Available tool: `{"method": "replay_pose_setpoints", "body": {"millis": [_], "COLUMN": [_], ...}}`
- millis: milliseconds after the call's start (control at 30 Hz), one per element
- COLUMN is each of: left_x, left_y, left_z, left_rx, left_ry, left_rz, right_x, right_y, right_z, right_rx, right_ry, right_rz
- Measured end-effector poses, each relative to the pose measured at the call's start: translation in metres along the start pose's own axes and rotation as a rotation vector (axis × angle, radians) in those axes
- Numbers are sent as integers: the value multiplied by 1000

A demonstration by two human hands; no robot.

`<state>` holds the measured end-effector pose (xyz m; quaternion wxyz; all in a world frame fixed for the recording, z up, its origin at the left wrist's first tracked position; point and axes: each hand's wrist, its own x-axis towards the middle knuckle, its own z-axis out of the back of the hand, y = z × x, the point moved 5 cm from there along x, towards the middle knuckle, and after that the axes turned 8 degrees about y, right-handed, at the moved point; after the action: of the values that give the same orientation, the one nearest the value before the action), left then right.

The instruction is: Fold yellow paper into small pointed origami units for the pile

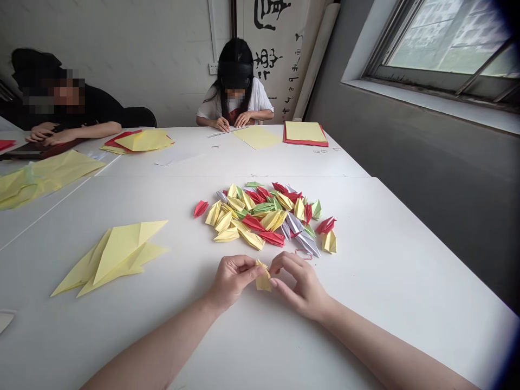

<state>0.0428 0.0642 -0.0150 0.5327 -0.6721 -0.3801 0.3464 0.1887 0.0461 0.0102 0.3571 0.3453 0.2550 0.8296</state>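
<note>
My left hand [232,279] pinches a small folded yellow paper piece [263,281] between thumb and fingers. At that piece's right edge is my right hand [303,287], its thumb and index finger curved and slightly apart, the tips at or very near the paper. Just beyond both hands lies a loose pile of folded paper pieces [273,221] in yellow, red, green and pale lilac. To the left, several larger folded yellow sheets [117,252] overlap on the white table [162,336].
Across the table one person [235,92] works over a yellow sheet [259,136] with a ruler; another person [69,103] leans at the far left. A red and yellow paper stack [304,134] is at the far right. Red and yellow sheets [142,141] lie left of centre.
</note>
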Motion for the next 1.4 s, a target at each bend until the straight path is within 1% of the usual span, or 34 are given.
{"method": "replay_pose_setpoints", "body": {"millis": [67,133,200,267,400,600,833,900,1000,1167,1267,1400], "left_x": [0,0,0,0,0,1,0,0,1,2,2,2], "left_y": [-2,-3,-4,-4,-2,-1,0,0,1,11,11,4], "left_z": [-1,-1,-2,-1,-3,0,3,3,3,11,12,9], "left_rx": [7,17,31,46,63,85,76,51,15,-62,-66,61], "left_ry": [-2,-15,-35,-51,-19,-55,-103,-93,-75,-141,-134,-83], "left_rz": [-11,-19,-29,-35,6,12,0,10,40,113,94,9], "right_x": [2,3,5,6,7,8,9,9,9,9,10,9], "right_y": [0,0,-1,-2,-2,-1,0,0,-3,-4,-3,-2], "right_z": [-8,-14,-18,-19,-21,-22,-21,-20,-19,-19,-20,-20], "right_rx": [27,60,104,139,155,126,108,110,140,166,179,157], "right_ry": [110,172,199,218,264,259,270,271,272,302,311,289], "right_rz": [-58,-127,-187,-217,-193,-123,-112,-125,-181,-208,-223,-218]}}
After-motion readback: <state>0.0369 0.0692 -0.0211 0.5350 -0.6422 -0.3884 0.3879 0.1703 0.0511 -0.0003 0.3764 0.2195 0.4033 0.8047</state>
